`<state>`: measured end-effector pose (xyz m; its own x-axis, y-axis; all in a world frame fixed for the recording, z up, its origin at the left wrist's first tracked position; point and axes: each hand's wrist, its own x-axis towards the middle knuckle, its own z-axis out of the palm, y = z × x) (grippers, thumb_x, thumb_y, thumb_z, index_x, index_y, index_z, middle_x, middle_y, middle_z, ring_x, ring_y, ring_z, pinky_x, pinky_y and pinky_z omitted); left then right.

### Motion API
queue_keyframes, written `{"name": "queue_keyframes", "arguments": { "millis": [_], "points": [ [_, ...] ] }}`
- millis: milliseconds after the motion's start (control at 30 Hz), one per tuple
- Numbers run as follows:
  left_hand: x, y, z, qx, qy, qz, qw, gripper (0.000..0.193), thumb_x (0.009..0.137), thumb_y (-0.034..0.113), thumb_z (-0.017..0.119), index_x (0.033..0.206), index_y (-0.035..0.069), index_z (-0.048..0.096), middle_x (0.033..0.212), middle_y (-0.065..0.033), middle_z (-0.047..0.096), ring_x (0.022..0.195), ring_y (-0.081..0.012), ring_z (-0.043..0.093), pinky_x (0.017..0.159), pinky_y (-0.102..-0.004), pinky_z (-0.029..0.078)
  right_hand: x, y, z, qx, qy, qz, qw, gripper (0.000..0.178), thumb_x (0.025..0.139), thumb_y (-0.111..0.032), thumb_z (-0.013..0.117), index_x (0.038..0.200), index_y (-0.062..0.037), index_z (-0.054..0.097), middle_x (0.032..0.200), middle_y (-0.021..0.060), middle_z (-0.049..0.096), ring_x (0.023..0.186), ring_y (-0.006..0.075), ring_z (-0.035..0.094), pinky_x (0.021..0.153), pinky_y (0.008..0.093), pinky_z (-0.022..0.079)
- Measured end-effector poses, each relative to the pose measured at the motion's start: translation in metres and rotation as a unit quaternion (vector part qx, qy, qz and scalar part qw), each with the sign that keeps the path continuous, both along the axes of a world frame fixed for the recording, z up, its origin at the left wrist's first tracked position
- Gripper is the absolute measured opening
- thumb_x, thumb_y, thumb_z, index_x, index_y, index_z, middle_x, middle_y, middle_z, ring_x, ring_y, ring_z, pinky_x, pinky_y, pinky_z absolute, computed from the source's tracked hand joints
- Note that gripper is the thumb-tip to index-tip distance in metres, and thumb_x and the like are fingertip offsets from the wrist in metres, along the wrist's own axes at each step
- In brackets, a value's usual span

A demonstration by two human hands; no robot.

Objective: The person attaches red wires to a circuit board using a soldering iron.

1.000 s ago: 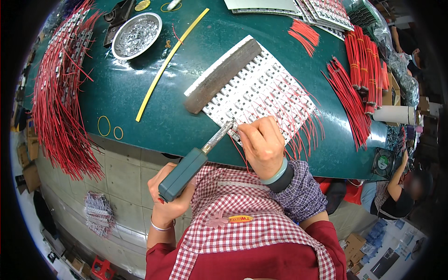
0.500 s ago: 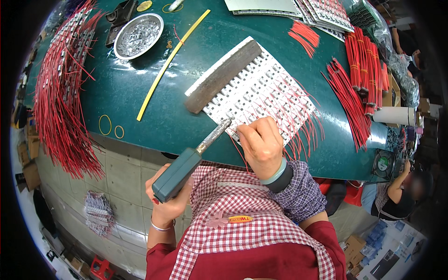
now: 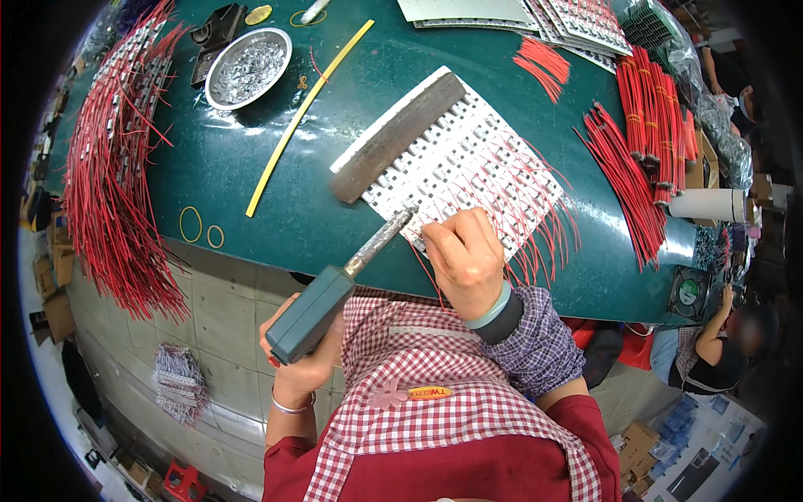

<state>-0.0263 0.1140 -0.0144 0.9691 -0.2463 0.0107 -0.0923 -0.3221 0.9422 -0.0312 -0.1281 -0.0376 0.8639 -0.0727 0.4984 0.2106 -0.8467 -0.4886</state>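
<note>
My left hand is wrapped around the dark green handle of a soldering iron. The iron's metal tip rests at the near left edge of a white circuit board panel, which lies tilted on the table with rows of small parts and thin red wires over its right half. Just right of the tip, my right hand pinches what looks like a thin red wire; its held end is mostly hidden by the fingers. A dark flat bar lies across the panel's upper left side.
A metal bowl of silvery scraps and a yellow strip lie to the left. Wired boards hang over the left table edge. Red wire bundles and stacked panels are at the right. Another person sits at lower right.
The soldering iron has shifted slightly, its tip a little higher and its handle a little lower left. My right hand stays pinched in nearly the same place.
</note>
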Motion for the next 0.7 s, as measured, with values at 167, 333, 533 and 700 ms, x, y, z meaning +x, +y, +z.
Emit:
{"name": "queue_keyframes", "arguments": {
  "millis": [167, 333, 533, 700],
  "points": [
    [-0.008, 0.010, -0.007, -0.054, -0.008, 0.016, 0.998, 0.035, 0.076, -0.007, 0.073, 0.111, -0.003, 0.068, 0.099, -0.0080, 0.069, 0.081, -0.0151, 0.064, 0.071, -0.0277, 0.051, 0.000, -0.003, 0.000, 0.005, -0.001, -0.002, 1.000, 0.025, 0.067, 0.009, 0.074, 0.088, -0.0021, 0.066, 0.075, 0.0087, 0.052, 0.070, 0.0263, 0.054, 0.059, 0.0373, 0.045],
    [-0.013, 0.003, -0.006, -0.079, 0.028, 0.085, 0.993, 0.039, 0.077, -0.009, 0.070, 0.115, -0.004, 0.065, 0.100, -0.0099, 0.068, 0.069, -0.0115, 0.059, 0.060, -0.0250, 0.047, -0.001, -0.003, 0.009, 0.013, 0.022, 0.005, 1.000, 0.024, 0.068, 0.006, 0.075, 0.089, -0.0022, 0.067, 0.079, 0.0090, 0.054, 0.073, 0.0265, 0.055, 0.060, 0.0363, 0.046],
    [-0.004, -0.005, -0.013, -0.092, 0.033, 0.115, 0.989, 0.038, 0.077, -0.010, 0.068, 0.114, -0.004, 0.065, 0.097, -0.0097, 0.067, 0.060, -0.0087, 0.054, 0.051, -0.0218, 0.041, -0.003, -0.050, 0.036, -0.118, 0.196, -0.046, 0.972, 0.076, 0.081, -0.038, 0.072, 0.143, -0.0035, 0.045, 0.152, 0.0189, 0.036, 0.141, 0.0374, 0.031, 0.115, 0.0554, 0.024],
    [0.021, -0.027, -0.006, -0.104, 0.024, 0.104, 0.989, 0.037, 0.077, -0.009, 0.069, 0.113, -0.004, 0.065, 0.094, -0.0091, 0.066, 0.059, -0.0089, 0.053, 0.050, -0.0223, 0.041, -0.031, -0.081, 0.020, -0.162, 0.275, -0.038, 0.947, 0.076, 0.087, -0.042, 0.065, 0.149, -0.0055, 0.038, 0.155, 0.0165, 0.033, 0.142, 0.0360, 0.031, 0.115, 0.0537, 0.024]
  ]
}}
